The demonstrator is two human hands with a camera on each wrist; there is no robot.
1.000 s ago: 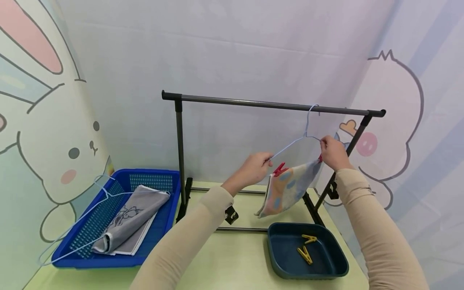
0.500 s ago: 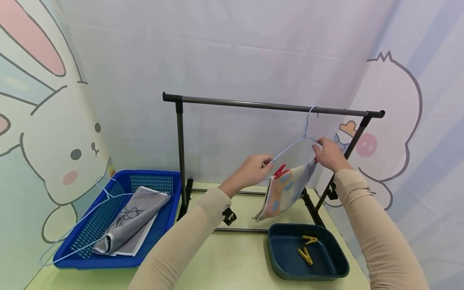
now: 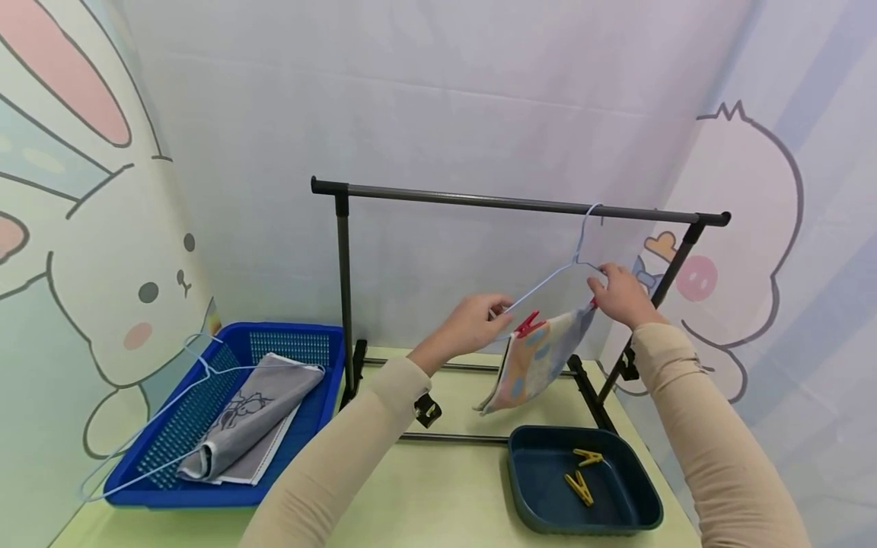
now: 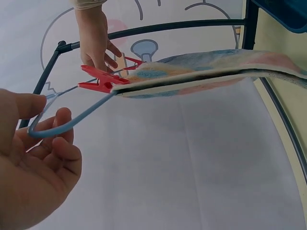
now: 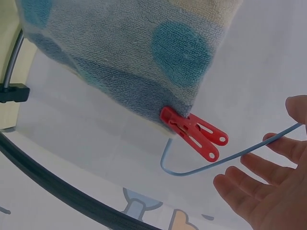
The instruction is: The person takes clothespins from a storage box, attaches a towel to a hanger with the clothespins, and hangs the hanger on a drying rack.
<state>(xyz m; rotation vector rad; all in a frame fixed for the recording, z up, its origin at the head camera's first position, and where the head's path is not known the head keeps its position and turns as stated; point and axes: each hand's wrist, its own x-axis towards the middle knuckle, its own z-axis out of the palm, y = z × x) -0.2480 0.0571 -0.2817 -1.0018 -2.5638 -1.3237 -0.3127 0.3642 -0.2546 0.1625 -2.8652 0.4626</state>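
Observation:
A light blue clothes hanger (image 3: 541, 285) hooks over the dark rail of the rack (image 3: 466, 199). From its lower bar hangs a small patterned towel (image 3: 541, 365), held by a red clothespin (image 3: 529, 325) at one corner and another red clothespin (image 5: 192, 132) at the other. My left hand (image 3: 473, 323) loosely holds the hanger's left corner, its fingers curled around the wire in the left wrist view. On the other side, my right hand (image 3: 622, 295) touches the sloping wire with fingers fairly straight and the thumb apart, as the right wrist view shows.
On the left stands a blue basket (image 3: 336, 380) holding a folded grey towel (image 3: 253, 418), with a second hanger (image 3: 154, 411) lying across it. A dark tub (image 3: 517, 479) with two yellow clothespins (image 3: 579, 487) sits at the front right.
My right hand has shifted slightly left, with its thumb spreading away from the wire. The left hand's fingers have loosened a little at the hanger's corner. The towel still hangs from both pins.

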